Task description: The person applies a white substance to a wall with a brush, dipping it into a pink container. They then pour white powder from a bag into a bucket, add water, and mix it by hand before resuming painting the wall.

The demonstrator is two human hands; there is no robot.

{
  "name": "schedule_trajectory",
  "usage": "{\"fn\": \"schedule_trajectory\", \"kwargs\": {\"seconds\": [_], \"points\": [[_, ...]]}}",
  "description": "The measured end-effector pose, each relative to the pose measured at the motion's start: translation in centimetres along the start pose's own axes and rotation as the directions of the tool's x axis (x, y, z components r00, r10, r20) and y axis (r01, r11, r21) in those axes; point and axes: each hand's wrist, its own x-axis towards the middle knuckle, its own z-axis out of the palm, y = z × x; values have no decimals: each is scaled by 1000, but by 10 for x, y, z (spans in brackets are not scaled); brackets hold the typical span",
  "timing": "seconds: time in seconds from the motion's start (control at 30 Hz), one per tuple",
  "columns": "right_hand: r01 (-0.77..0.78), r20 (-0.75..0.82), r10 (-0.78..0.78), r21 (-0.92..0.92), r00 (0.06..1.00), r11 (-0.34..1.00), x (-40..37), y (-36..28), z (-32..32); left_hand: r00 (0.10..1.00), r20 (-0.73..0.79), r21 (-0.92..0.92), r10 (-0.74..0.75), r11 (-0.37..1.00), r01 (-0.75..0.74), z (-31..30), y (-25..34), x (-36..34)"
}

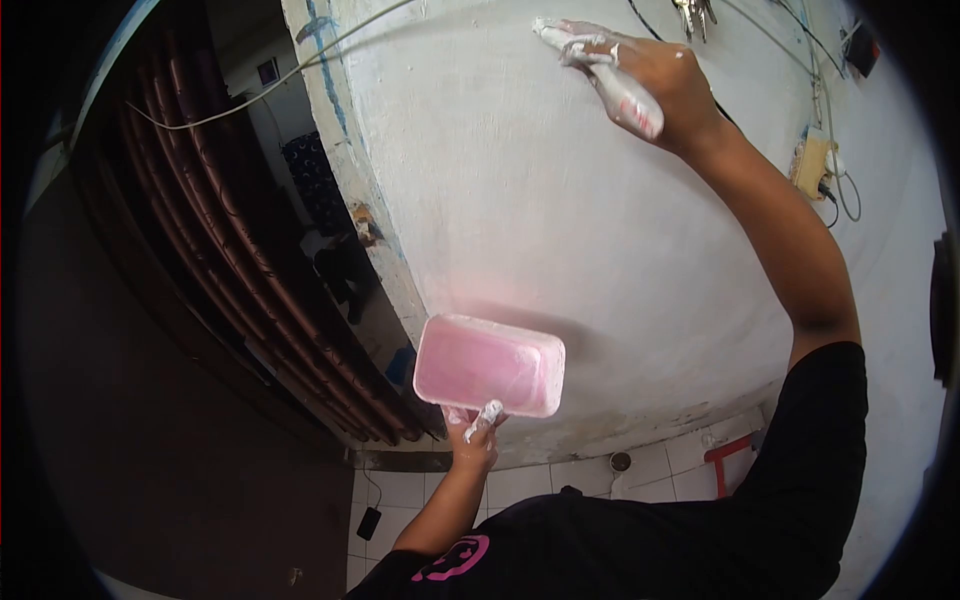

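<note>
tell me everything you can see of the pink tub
The tub is a shallow rounded rectangle, apparently plastic, with white smears on its rim and inside. It is tilted, its open side facing the camera, in front of the wall. The left hand holds its lower edge, thumb over the rim.

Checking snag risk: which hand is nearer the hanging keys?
Right. The right hand, gripping a white-smeared tool, is just below the keys; the left hand, holding a pink tray, is much farther below them.
</note>
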Motion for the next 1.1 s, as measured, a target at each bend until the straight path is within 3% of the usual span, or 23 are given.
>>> {"fn": "schedule_trajectory", "kwargs": {"seconds": [0.07,0.1,0.2,0.23,0.27,0.3,0.37,0.43,0.47,0.6,0.63,0.67,0.7,0.77,0.8,0.83,0.9,1.03,1.1], "points": [[121,48,-125,77,991,990,-22,-20,13,998,27,-17,62,998,-61,-4,-5,6],[177,202,-189,77,961,981,-40,-45,15,995,28,-12,96,995,-96,-3,-5,8],[76,307,-174,305,936,949,-78,-95,21,992,23,28,127,991,-128,-8,-3,13],[-125,341,-26,412,940,903,-84,-102,19,994,-2,34,111,993,-111,-10,-6,16],[-319,394,118,496,911,807,-90,-109,15,978,29,8,207,978,-208,-11,-10,19],[-331,406,118,508,906,795,-95,-119,7,950,62,-21,305,952,-304,-14,-13,21],[-350,199,304,263,932,899,-103,-143,-14,959,71,56,276,958,-280,-12,-8,21],[-287,-31,414,674,910,680,-106,-171,-9,962,91,127,256,955,-266,-5,-1,20],[-443,96,621,784,778,434,-116,-198,-8,948,109,141,298,940,-311,2,1,20],[-520,134,599,665,789,536,-143,-237,20,887,171,198,428,867,-457,18,5,18],[-604,198,691,682,695,412,-145,-241,27,890,176,201,421,870,-451,16,5,18],[-671,264,765,688,588,278,-146,-244,33,862,237,337,448,794,-505,15,5,19],[-677,264,770,682,580,276,-147,-247,40,834,303,458,462,697,-552,13,4,20],[-622,64,804,671,591,404,-151,-254,55,823,334,486,459,664,-568,10,-2,21],[-662,85,805,622,588,418,-154,-258,60,808,361,515,466,623,-589,9,-5,22],[-667,86,808,617,583,416,-156,-259,59,810,363,513,460,627,-586,11,-6,21],[-675,134,727,512,674,531,-155,-258,56,859,291,474,421,716,-512,14,-9,19],[-715,282,686,491,671,498,-168,-253,44,854,344,584,392,623,-521,9,-7,18],[-739,351,704,566,617,366,-173,-255,40,865,354,551,355,668,-500,14,-4,17]]}}
